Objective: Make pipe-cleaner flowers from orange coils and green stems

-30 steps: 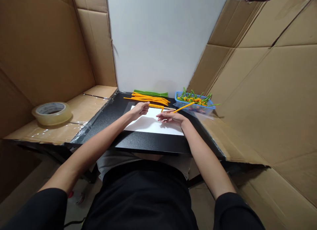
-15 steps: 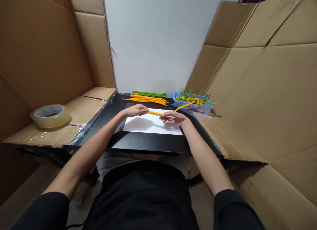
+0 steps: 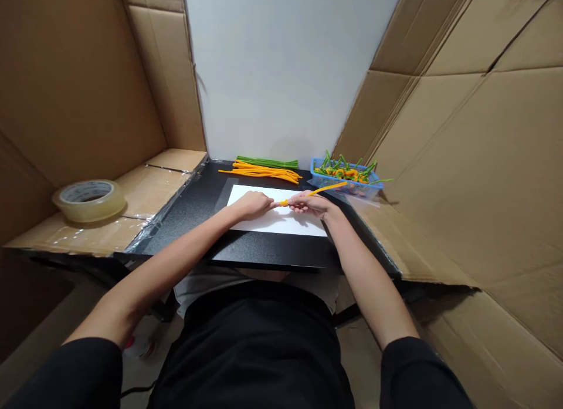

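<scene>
One white sheet, landmark for all entries, lying flat on a black table.

Two bare hands, both above the sheet. Left hand: over its middle, back uppermost, fingers curled in; whatever they close on is hidden. Right hand: over the right part, thumb and forefinger pinching an orange strand, remaining fingers loosely bent.

One orange strand, fuzzy: its near part bunched in a short coil above the sheet between the two hands, at the right fingertips; its loose length passing out past the right hand, beyond the sheet's far right corner. A short pale piece shows between coil and left hand; finger or stick, cannot tell.

One bundle of orange strands, lying loosely side by side, beyond the sheet's far edge. One bundle of green strands, straighter, directly behind the orange, farther from the sheet.

One blue basket, openwork, beyond the sheet's far right corner, filled with twisted green and orange pieces, several green tips sticking up over the rim.

One roll of clear tape, flat on cardboard, well left of the sheet.
</scene>
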Demonstrator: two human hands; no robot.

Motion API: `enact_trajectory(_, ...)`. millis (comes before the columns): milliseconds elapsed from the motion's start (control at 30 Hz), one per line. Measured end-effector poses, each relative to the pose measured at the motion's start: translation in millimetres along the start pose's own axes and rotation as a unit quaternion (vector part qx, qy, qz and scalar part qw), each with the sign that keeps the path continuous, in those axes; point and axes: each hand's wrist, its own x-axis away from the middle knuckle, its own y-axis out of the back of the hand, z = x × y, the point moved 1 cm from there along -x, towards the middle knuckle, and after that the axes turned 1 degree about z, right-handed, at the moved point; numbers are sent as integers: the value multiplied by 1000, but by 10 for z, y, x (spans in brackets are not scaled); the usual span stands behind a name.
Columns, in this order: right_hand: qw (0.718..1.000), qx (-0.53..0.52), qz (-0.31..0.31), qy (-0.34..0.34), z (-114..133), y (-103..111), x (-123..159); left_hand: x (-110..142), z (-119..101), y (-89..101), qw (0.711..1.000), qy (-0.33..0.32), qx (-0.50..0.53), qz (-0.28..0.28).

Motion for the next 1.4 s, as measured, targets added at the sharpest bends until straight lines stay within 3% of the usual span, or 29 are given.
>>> enact_trajectory(200, 1000, -28, -7, -10, 7, -86, -20, 1, -52, 9, 997, -11, -77, -26)
enact_trajectory(367, 999, -45, 3, -29, 45, -108, -11, -8, -134, 7, 974, -97, -187, -82)
enact_trajectory(433, 998, -51, 9, -35, 59, -112, -2, -18, -139, -21, 970, -98, -204, -83)
enact_trajectory(1400, 997, -53, 11, -48, 10, -147, -18, -12, -37, -101, 993, -21, -107, -45)
